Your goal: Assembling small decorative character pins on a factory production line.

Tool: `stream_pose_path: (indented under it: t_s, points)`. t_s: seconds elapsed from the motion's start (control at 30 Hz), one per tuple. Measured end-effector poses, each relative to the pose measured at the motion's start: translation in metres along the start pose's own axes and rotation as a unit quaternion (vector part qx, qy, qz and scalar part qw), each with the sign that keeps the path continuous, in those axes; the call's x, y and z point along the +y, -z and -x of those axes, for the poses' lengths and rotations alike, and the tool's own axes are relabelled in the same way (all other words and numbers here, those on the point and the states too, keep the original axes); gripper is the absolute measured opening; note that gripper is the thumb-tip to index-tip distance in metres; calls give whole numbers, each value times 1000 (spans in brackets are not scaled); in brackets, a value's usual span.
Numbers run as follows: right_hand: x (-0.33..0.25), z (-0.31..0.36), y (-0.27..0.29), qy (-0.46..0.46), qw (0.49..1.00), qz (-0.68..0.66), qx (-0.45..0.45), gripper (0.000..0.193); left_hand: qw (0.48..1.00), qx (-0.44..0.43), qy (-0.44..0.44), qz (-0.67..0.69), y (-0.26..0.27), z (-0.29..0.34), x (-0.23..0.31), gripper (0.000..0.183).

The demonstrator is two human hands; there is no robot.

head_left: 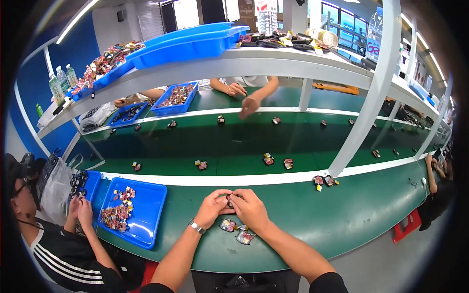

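the left hand (213,208) and right hand (250,212) meet above the green bench (303,219), fingers curled, together pinching a small dark piece (229,200) mostly hidden by the fingertips. two red-and-silver modules (227,225) lie just nearer the body, between the forearms. on the shelf, a white stand (266,23) bears red printing; markings on the modules are too small to read.

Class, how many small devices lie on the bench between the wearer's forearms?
2: left device, nearer the watch; right device, beside the right forearm. Others may be hidden.
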State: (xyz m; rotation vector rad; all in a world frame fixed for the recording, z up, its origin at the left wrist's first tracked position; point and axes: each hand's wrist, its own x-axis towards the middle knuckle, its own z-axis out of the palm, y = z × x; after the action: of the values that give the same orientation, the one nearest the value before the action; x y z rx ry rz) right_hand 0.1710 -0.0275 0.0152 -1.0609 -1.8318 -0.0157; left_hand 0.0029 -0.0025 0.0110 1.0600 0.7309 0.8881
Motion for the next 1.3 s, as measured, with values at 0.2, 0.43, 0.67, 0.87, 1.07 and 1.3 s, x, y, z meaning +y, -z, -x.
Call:
stream_pose_path:
  t_s: [0.2,0.43,0.67,0.87,1.07,1.3]
  points:
    - [1,-2,-3,-1,1000,11,12,14,1000,2,-3,-7,0,2,1,28]
    - [2,-3,1,23,999,26,12,13,1000,5,-14,-6,-3,1,0,28]
    - [3,-2,-1,32,999,39,-5,23,1000,9,-25,-7,-3,-2,-2,29]
    - [-3,-5,-1,20,999,-4,-37,27,999,44,-23,7,6,-2,-3,31]
    - [28,-25,-5,-42,998,-8,-56,31,998,52,-35,32,-2,2,3,41]
    - [113,-48,-15,-109,991,73,-8,27,999,20,-32,13,2,-2,-1,42]
